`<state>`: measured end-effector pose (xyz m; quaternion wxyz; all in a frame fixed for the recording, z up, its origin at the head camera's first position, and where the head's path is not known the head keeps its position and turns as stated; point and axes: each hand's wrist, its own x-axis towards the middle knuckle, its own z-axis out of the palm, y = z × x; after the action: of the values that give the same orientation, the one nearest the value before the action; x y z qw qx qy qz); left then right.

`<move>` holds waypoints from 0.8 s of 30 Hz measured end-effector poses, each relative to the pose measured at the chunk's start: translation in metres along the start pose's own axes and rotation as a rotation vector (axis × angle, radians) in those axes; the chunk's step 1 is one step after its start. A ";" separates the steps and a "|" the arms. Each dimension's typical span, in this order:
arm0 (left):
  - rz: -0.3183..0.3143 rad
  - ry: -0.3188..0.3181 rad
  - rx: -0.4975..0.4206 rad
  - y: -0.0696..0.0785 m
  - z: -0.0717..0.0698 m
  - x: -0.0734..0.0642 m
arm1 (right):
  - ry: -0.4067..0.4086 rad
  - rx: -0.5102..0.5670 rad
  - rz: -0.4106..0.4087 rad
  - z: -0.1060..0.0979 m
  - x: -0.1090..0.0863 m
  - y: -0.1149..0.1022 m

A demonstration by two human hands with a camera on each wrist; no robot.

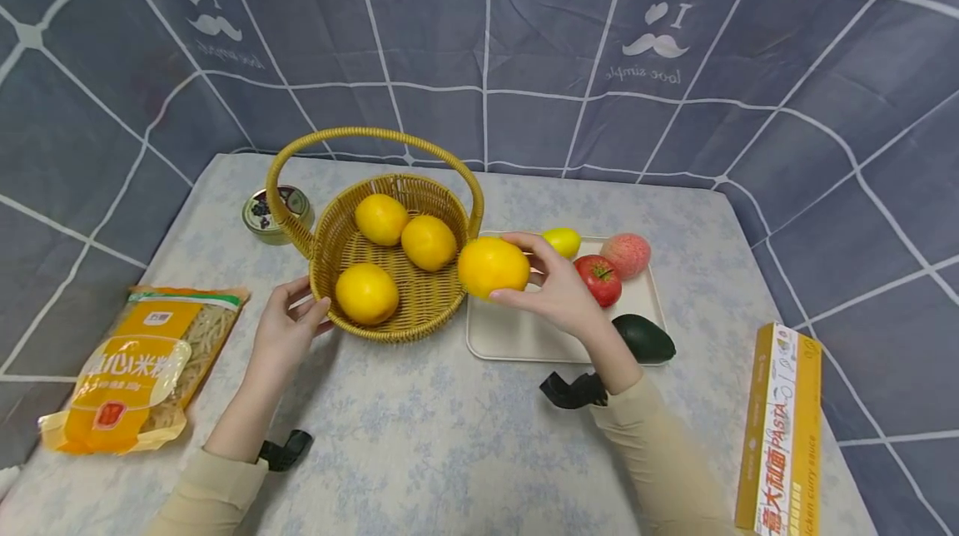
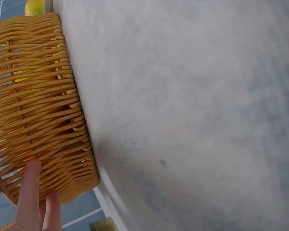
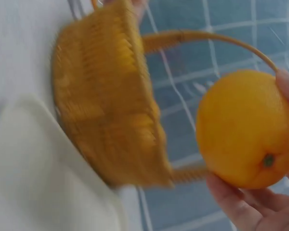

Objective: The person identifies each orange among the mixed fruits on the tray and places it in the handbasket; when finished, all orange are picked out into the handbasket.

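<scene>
My right hand (image 1: 554, 286) holds an orange (image 1: 493, 267) between thumb and fingers, raised over the basket's right rim and the tray's left edge. The right wrist view shows the stem end of that orange (image 3: 248, 127). My left hand (image 1: 288, 324) grips the left side of a yellow-brown wicker basket (image 1: 404, 333), thumb at the rim and fingers against the outer weave. Its fingers (image 2: 29, 192) lie on the weave in the left wrist view. Inside the basket sit three more oranges (image 1: 367, 294), and its arched handle (image 1: 367, 132) stands up.
A cream tray (image 1: 509, 344) carries a lemon (image 1: 562, 242), a red tomato-like fruit (image 1: 599, 280), a peach (image 1: 628, 255) and an avocado (image 1: 644, 339). Left lie a noodle bag (image 1: 135, 369) and a round tin (image 1: 275, 215). A pasta box (image 1: 779, 432) lies at right.
</scene>
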<state>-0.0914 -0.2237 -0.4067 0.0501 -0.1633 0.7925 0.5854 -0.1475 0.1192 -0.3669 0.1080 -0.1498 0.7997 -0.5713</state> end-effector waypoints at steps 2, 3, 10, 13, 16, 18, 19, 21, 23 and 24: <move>-0.003 0.000 -0.002 0.000 -0.001 0.000 | -0.025 -0.031 -0.009 0.016 0.008 -0.001; -0.004 0.002 -0.002 0.000 -0.001 0.000 | -0.035 -0.052 -0.017 0.024 0.012 -0.001; -0.005 0.008 -0.006 -0.001 0.001 0.001 | -0.051 -0.243 -0.108 0.062 0.031 -0.005; -0.015 0.007 -0.016 -0.002 0.001 0.000 | -0.049 -0.310 -0.131 0.071 0.038 -0.003; -0.023 0.008 -0.023 -0.002 0.001 0.001 | -0.056 -0.376 -0.145 0.078 0.043 0.000; -0.021 0.010 -0.020 -0.002 0.001 0.001 | -0.067 -0.436 -0.159 0.082 0.046 0.002; -0.020 0.011 -0.018 -0.003 0.001 0.001 | -0.074 -0.468 -0.170 0.084 0.047 0.003; -0.013 0.011 -0.009 -0.003 0.000 0.001 | -0.088 -0.532 -0.196 0.087 0.048 0.005; -0.003 0.011 -0.002 -0.003 0.001 0.002 | -0.098 -0.579 -0.224 0.088 0.048 0.006; 0.002 0.010 -0.003 -0.003 0.000 0.002 | -0.100 -0.594 -0.235 0.088 0.048 0.007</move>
<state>-0.0920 -0.2245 -0.4102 0.0454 -0.1652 0.7922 0.5857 -0.1629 0.0257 -0.4019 0.0320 -0.2942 0.9024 -0.3133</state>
